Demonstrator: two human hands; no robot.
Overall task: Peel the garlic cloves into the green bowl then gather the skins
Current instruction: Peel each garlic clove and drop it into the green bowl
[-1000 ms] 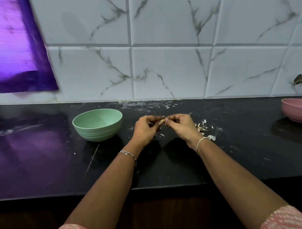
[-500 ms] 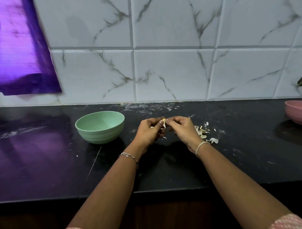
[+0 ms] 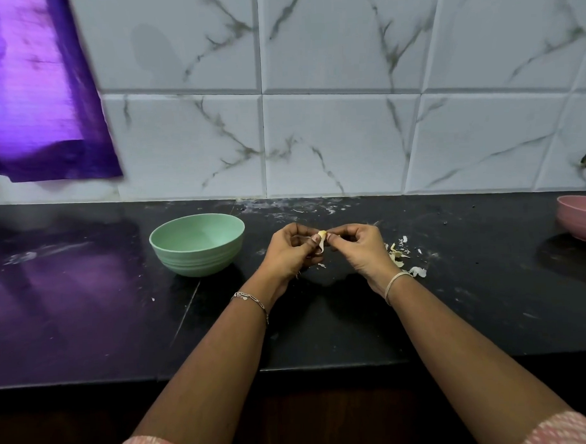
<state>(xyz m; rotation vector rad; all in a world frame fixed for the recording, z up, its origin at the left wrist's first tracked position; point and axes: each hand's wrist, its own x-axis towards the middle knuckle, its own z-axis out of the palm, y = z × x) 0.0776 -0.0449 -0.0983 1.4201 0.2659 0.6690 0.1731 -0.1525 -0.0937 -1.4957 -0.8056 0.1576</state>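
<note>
A small pale garlic clove (image 3: 322, 234) sits between my two hands above the black counter (image 3: 89, 312). My left hand (image 3: 291, 251) pinches it from the left, with a strip of skin curling down by the thumb. From the right, my right hand (image 3: 360, 249) pinches the clove's tip. The green bowl (image 3: 197, 244) stands to the left of my left hand; its visible inside looks bare. A loose heap of garlic skins (image 3: 400, 256) lies on the counter just right of my right hand.
A pink bowl (image 3: 579, 218) stands at the far right edge of the counter. A purple curtain (image 3: 34, 91) hangs at the upper left. White marbled tiles back the counter, and white specks are scattered along the wall foot.
Both hands stay together at the clove. A strip of skin now hangs down from it beside my left thumb. The view has shifted slightly.
</note>
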